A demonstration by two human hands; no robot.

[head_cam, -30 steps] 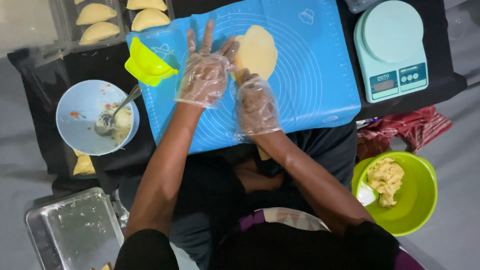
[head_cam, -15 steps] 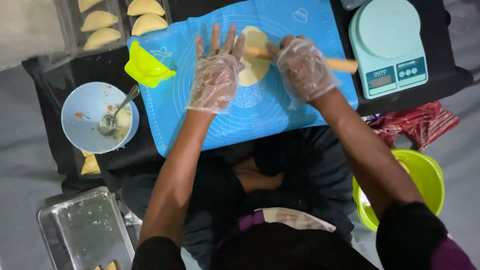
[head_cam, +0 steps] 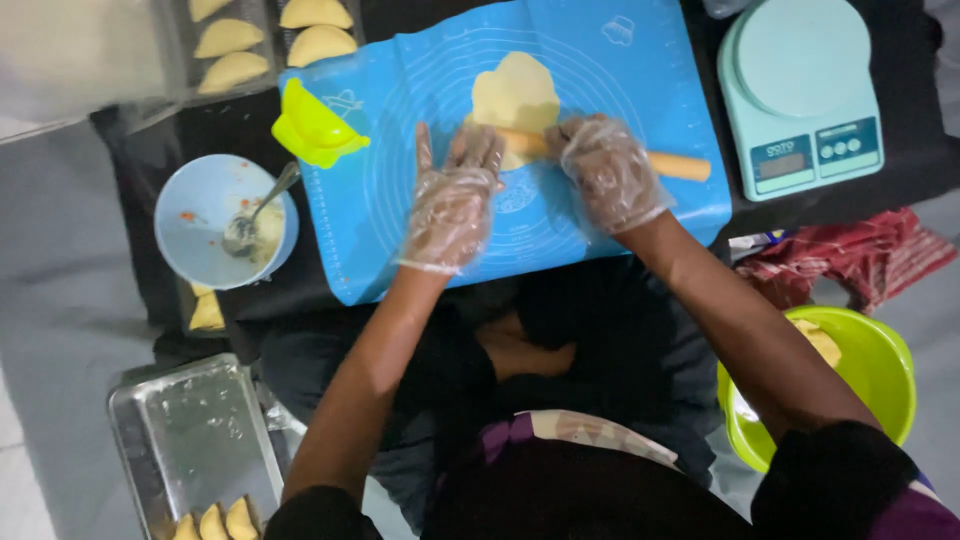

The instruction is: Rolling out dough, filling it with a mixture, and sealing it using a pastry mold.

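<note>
At the lower left sits one metal tray (head_cam: 190, 440) with three folded pastries (head_cam: 212, 523), partly cut off by the frame edge. Above it, one pale blue bowl (head_cam: 200, 215) holds one spoon (head_cam: 255, 212). At the upper left, five more pastries (head_cam: 318, 44) show, some cropped. One yellow-green press (head_cam: 315, 128) rests on the blue mat (head_cam: 560, 225). The left hand (head_cam: 452, 200), gloved, lies flat and open on one rolling pin (head_cam: 672, 164); the right hand (head_cam: 608, 172) curls over it. The pin crosses one sheet of dough (head_cam: 515, 92) at upper centre. One scale (head_cam: 800, 95) stands at upper right; one green bowl (head_cam: 880, 375) below is half hidden by the arm.
</note>
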